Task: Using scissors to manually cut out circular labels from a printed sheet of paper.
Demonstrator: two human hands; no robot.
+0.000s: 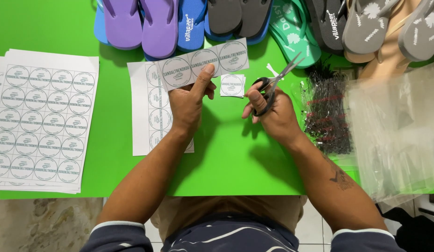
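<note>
The left hand [186, 100] pinches a paper strip [203, 63] with three round labels, held up above the bright green worktop [226, 154]. The right hand [270, 112] grips open scissors [275, 84], blades pointing up and away. One cut square label [232, 85] lies between the hands. Colourful flip-flops [226, 18] line the far edge.

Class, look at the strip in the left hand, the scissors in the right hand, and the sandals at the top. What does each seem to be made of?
Strip: paper, matte white; it bends lightly and casts a thin shadow.
Scissors: shiny grey metal blades, black handles, probably plastic.
Sandals: thick, dull, coloured soles, likely foam rubber.
</note>
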